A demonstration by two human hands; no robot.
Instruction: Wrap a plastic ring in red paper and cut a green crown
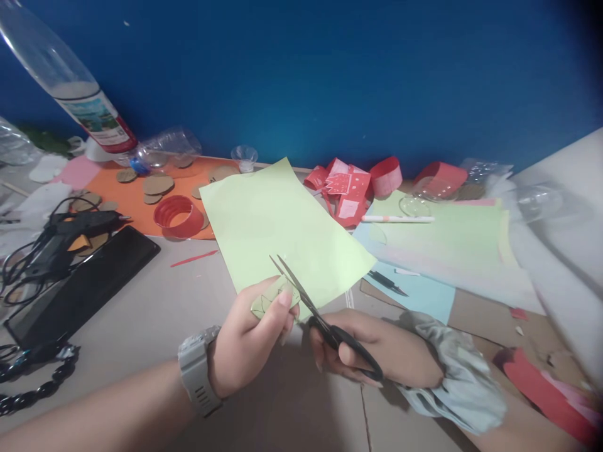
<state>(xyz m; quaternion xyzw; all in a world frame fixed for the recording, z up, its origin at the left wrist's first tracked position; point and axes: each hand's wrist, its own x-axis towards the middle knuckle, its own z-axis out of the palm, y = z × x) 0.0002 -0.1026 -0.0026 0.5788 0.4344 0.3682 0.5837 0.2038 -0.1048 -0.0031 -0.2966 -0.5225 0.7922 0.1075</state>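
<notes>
Between the thumb and fingers of my left hand (257, 336) is a small green paper piece (267, 301) with dark drawn lines. My right hand (360, 345) grips black-handled scissors (325, 329), fingers through the loops. The scissor blades are slightly apart and pass right beside the paper piece at my left fingertips; whether they touch it I cannot tell. Behind both hands lies a large light-green paper sheet (277, 216), flat on the grey surface.
A glue gun (89, 226) and a black phone-like slab (89, 282) lie left. Behind them stand a tall plastic bottle (89, 107) and a red ring (178, 216). Red paper pieces (348, 185), a white pen (398, 219) and a stack of papers (461, 238) sit right, before a blue wall (301, 75).
</notes>
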